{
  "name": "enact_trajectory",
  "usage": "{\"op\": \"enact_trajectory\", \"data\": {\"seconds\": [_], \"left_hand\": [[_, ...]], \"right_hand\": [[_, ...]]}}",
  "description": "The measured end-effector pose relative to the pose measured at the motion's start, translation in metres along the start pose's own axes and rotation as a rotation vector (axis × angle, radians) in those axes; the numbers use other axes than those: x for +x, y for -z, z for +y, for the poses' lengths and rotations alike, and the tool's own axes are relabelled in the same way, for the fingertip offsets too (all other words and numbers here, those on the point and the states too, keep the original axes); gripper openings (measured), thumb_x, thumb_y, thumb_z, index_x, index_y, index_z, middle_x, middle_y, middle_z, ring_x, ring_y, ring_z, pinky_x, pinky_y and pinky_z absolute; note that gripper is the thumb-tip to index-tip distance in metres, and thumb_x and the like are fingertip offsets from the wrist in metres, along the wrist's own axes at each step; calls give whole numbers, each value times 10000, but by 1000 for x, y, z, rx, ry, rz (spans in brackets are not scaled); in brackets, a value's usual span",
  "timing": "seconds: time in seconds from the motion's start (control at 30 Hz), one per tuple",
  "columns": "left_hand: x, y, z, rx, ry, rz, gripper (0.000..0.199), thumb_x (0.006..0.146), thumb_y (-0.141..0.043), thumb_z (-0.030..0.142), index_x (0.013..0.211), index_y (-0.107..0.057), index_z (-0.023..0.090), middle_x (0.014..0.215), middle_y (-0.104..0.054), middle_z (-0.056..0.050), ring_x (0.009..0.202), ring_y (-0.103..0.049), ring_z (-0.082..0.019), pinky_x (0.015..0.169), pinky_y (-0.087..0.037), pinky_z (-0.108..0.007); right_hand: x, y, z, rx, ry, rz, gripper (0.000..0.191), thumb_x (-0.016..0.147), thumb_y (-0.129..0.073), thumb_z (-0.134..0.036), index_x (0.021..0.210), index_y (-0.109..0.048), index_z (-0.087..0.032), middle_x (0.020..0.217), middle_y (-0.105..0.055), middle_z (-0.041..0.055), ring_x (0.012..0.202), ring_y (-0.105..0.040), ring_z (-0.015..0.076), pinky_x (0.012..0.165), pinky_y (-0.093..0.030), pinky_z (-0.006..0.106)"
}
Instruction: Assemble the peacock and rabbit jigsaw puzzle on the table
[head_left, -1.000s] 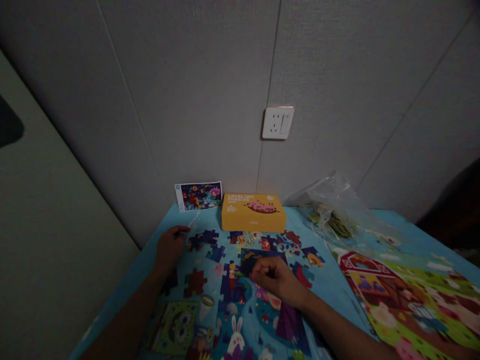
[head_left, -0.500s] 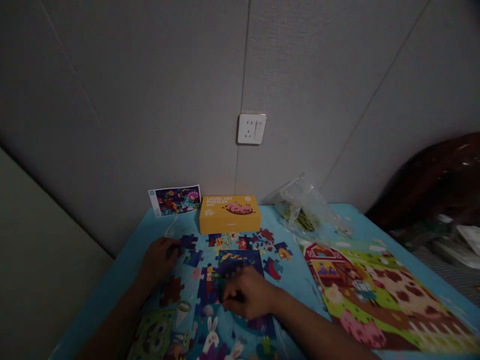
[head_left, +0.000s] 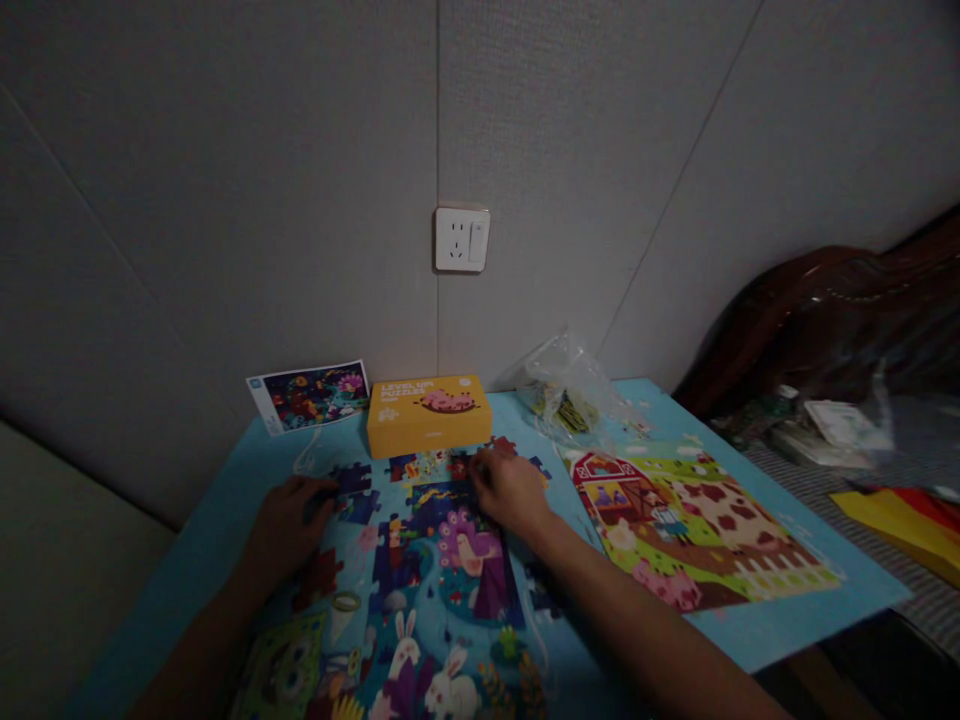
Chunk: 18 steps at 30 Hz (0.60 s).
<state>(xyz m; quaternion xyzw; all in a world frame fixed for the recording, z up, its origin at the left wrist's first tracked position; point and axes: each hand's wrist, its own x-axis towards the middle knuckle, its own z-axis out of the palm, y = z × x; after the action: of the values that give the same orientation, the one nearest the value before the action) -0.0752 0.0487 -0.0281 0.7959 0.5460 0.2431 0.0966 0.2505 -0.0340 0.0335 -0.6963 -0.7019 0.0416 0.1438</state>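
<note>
Grey panelled wall [head_left: 225, 200] fills my feed above a blue tabletop [head_left: 795, 625], with a white socket plate [head_left: 462, 240] at its middle and a dark wooden headboard [head_left: 810, 300] off to the right. Between the two forearms lies the peacock-and-rabbits jigsaw puzzle [head_left: 442, 590], partly joined. Beyond it, just in front of the yellow puzzle box [head_left: 427, 415], I see a row of loose pieces [head_left: 424, 466], and the right hand [head_left: 510, 490] is down at its right end, fingers curled and fingertips drawn together; whether they pinch a piece I cannot tell. The left hand [head_left: 289, 525] is half curled beside some dark-blue pieces [head_left: 352, 479], its fingertips at their near edge, and I can't make out a grip there either (the light is poor from where I sit). A red-brown piece [head_left: 319, 578] lies just beside that wrist. I read the step in hand as handling loose pieces around the puzzle's far side; as I judge it, the next move calls for a light fingertip hold and a check of tabs and colours against the picture card [head_left: 311, 395] by the wall. Clear of both hands are the plastic bag [head_left: 570, 400], with a greenish bundle inside, and a farm puzzle [head_left: 697, 530] showing a cow and pigs.
</note>
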Motion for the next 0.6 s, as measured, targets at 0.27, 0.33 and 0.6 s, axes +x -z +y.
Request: {"op": "enact_trajectory", "data": {"seconds": [0.27,0.33,0.6], "left_hand": [[-4,0,5,27,-44,22,304,816,-492,355,976,-695,196,989,-673,-104,949,-615,-264,931,-451,-430],[-4,1,7,34,-45,25,296,812,-501,344,978,-695,194,986,-669,-107,951,-613,-268,923,-458,-428],[-4,0,7,64,-51,19,290,812,-519,337,985,-696,186,991,-661,-115,952,-609,-277,919,-453,-430]], "right_hand": [[11,8,55,-199,-388,-147,430,889,-593,-399,1174,-539,-82,1132,-581,242,1021,-612,325,795,-452,352],[12,5,57,-180,-382,-170,407,906,-571,-388,1172,-533,-83,1101,-596,239,973,-640,313,761,-458,339],[20,4,72,-47,-401,-201,500,827,-682,-390,1195,-571,-71,1066,-667,232,981,-660,291,739,-451,300]]}}
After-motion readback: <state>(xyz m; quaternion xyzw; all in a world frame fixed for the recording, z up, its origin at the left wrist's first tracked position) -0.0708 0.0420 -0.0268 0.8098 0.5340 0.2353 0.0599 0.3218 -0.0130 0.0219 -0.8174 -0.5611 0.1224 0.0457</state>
